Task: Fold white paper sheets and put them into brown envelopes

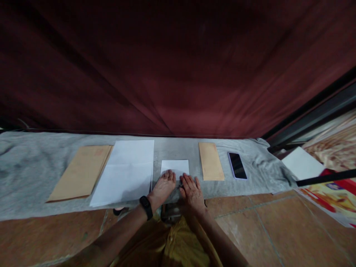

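My left hand (pixel 164 186) and my right hand (pixel 191 191) lie side by side, fingers stretched flat, on the near edge of a small folded white paper (pixel 175 165). The paper rests on a grey cloth (pixel 27 167) spread over the floor. A black band sits on my left wrist. To the left of the hands lies a stack of large white sheets (pixel 125 170). A narrow brown envelope (pixel 210 161) lies just right of the folded paper.
A pile of brown envelopes (pixel 80 171) lies far left on the cloth. A dark phone (pixel 237 165) rests right of the narrow envelope. A dark red curtain (pixel 178 66) hangs behind. Tiled floor (pixel 264 230) and a colourful printed sheet (pixel 333 196) are at right.
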Demonstrator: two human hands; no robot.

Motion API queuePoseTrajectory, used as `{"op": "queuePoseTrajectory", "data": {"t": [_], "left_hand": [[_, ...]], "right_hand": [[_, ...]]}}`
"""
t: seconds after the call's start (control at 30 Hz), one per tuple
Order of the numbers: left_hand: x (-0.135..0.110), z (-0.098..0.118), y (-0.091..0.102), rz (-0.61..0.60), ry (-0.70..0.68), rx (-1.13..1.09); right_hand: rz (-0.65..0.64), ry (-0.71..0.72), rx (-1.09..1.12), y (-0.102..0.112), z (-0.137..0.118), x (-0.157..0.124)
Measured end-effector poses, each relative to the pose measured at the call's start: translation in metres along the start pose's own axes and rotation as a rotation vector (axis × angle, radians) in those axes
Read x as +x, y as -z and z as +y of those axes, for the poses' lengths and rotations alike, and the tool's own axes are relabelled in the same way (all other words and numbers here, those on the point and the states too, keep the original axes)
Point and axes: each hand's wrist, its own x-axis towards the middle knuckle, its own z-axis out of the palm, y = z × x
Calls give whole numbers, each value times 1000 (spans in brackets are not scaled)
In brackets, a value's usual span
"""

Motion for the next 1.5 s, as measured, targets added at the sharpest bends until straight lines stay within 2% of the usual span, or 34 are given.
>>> {"op": "queuePoseTrajectory", "data": {"t": [0.23,0.43,0.67,1.03,1.2,1.37,1.43,1.5], "left_hand": [[3,8,6,-39,11,34],[4,5,13,-73,16,-7],[3,3,16,-71,33,-49],[-8,-22,19,-95,124,-94],[-14,-30,21,-24,196,-206],[-21,-37,18,179,296,-308],[-22,-38,15,208,275,-318],[-22,-36,12,181,195,-308]], "right_hand": [[37,-52,37,-2,-9,13],[-2,-14,66,-9,-12,33],[-47,-55,64,-9,-12,47],[-55,-24,46,-13,-3,46],[-41,-33,81,-10,-2,44],[-14,-37,93,-9,-1,44],[-16,-33,83,-9,-1,45],[-31,-29,70,-9,-2,45]]}}
